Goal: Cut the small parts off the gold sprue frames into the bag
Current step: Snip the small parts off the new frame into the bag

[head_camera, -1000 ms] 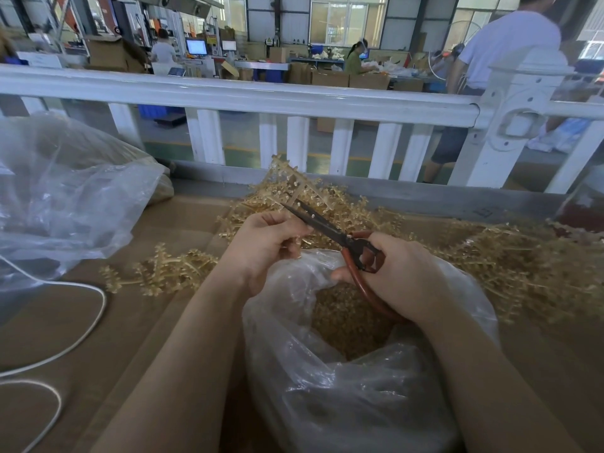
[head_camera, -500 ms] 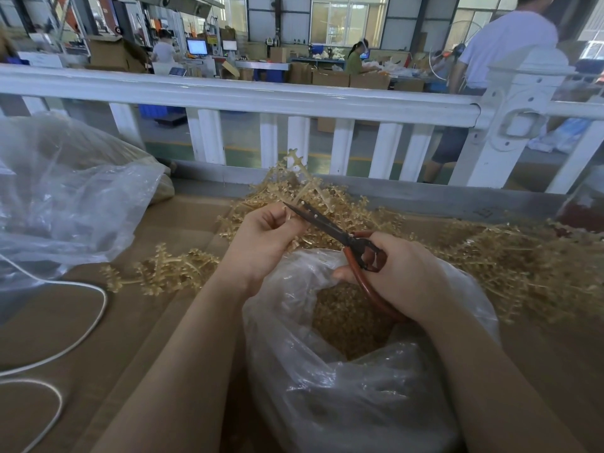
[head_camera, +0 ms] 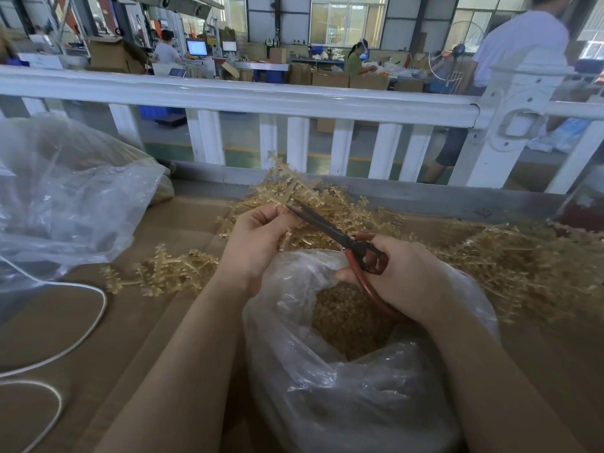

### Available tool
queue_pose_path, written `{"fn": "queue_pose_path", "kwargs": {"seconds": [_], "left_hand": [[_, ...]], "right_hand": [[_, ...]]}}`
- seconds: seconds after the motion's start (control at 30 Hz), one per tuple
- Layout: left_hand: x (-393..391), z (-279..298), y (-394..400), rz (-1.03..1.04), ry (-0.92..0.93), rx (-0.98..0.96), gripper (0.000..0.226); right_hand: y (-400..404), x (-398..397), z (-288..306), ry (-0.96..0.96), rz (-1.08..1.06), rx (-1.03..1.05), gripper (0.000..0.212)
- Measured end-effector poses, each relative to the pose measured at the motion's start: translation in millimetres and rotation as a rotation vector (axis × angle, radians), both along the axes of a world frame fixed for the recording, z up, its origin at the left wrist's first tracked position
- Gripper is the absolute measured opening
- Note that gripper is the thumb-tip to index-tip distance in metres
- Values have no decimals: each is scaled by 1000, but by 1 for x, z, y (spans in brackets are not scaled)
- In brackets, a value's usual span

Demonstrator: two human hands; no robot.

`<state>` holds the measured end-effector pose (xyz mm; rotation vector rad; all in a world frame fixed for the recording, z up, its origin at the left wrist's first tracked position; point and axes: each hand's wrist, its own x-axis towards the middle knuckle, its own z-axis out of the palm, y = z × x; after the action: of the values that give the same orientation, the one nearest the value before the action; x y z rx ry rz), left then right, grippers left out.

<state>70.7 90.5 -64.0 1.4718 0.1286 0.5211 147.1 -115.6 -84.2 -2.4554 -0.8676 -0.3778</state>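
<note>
Head view shows left hand (head_camera: 258,238) pinching a gold sprue frame (head_camera: 287,188) at twelve o'clock above the bag (head_camera: 327,380), right hand (head_camera: 408,276) gripping scissors (head_camera: 330,228); snip close, over the opening

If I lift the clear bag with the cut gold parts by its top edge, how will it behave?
The bag is thin, wrinkled film, so it will probably be floppy and sag. The heap of small gold parts inside likely makes the bottom heavy and shifting. Its mouth lies open under the scissors, so tilting it may spill parts.
</note>
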Motion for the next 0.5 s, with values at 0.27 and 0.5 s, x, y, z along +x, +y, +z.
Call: {"fn": "queue_pose_path", "kwargs": {"seconds": [0.27,0.5], "left_hand": [[2,-6,7,38,57,16,12],[-1,-3,-1,-69,33,169,14]], "right_hand": [[1,-4,0,-102,13,-14,60],[1,-4,0,-90,9,-7,60]]}}
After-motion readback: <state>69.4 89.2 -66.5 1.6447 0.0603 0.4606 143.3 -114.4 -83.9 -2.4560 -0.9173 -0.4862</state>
